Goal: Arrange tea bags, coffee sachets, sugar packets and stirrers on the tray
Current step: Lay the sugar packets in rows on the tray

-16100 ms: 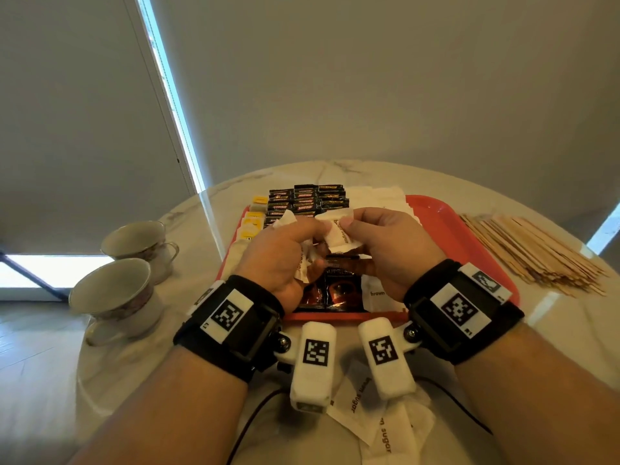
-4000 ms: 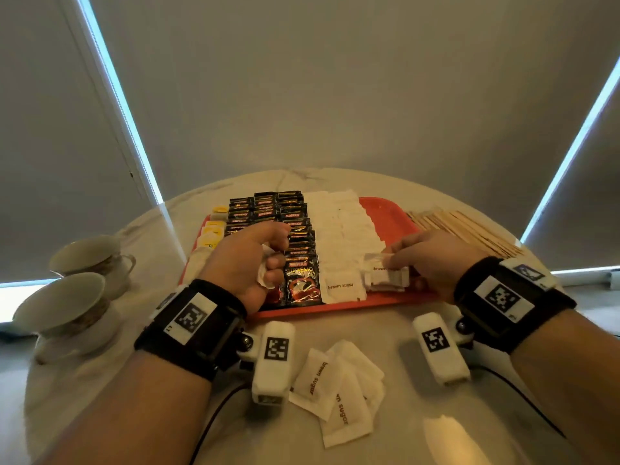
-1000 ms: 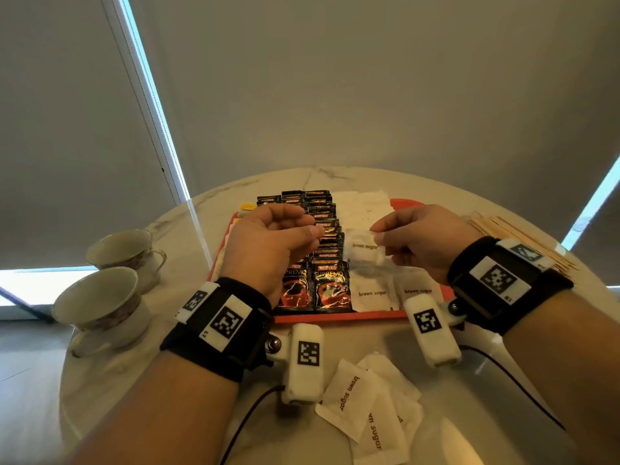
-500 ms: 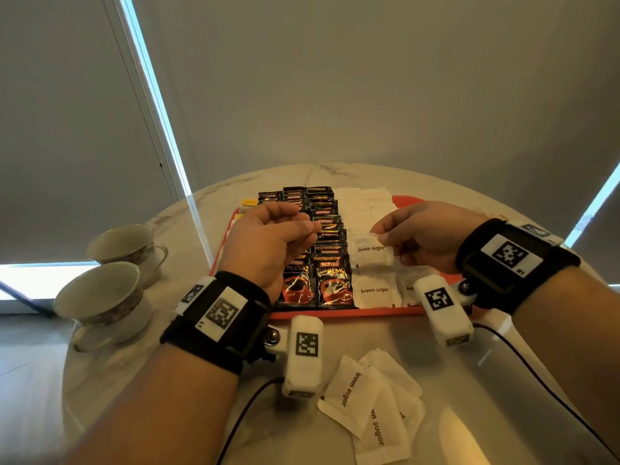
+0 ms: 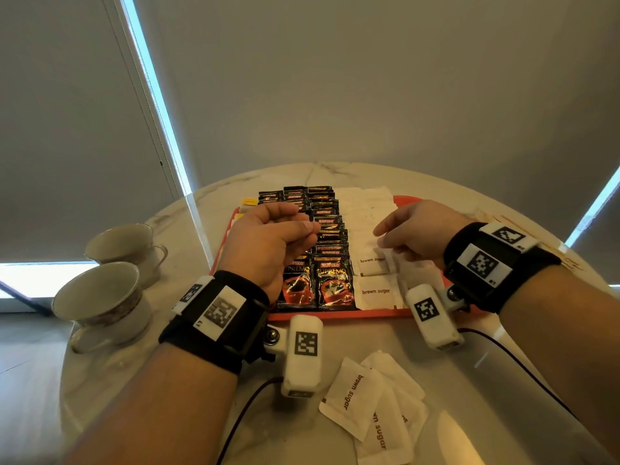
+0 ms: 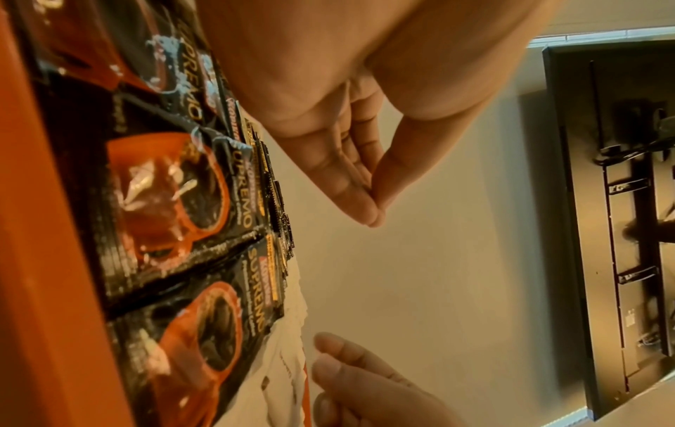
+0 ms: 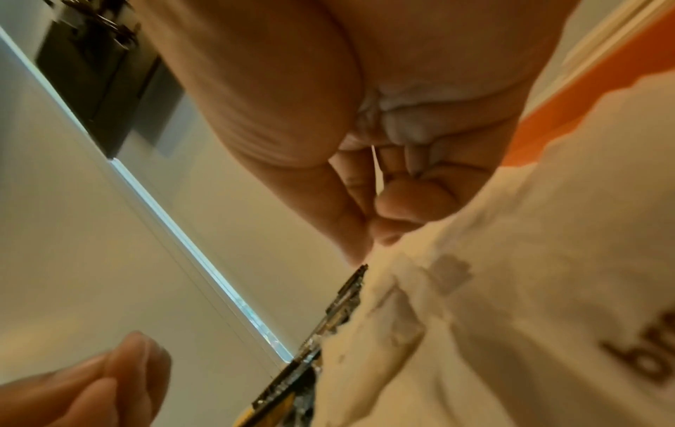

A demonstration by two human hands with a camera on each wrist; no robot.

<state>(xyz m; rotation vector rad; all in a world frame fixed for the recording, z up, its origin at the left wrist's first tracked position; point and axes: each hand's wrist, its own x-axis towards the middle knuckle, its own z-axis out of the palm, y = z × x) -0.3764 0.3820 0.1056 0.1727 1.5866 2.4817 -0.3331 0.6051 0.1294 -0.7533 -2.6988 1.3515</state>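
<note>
Hovering at frame centre over the black Kopiko coffee sachets [image 5: 330, 263] on the red tray [image 5: 339, 316]: left hand [image 5: 268, 243], fingers gathered to the thumb, holding nothing visible. Lowered right of centre onto the column of white brown sugar packets [image 5: 372, 263]: right hand [image 5: 411, 231], forefinger and thumb at the packets, white paper bunched in the palm in the right wrist view. Lying loose on the marble table [image 5: 503, 380], bottom centre: more brown sugar packets [image 5: 365, 397]. Standing at left: two teacups [image 5: 100, 293].
</note>
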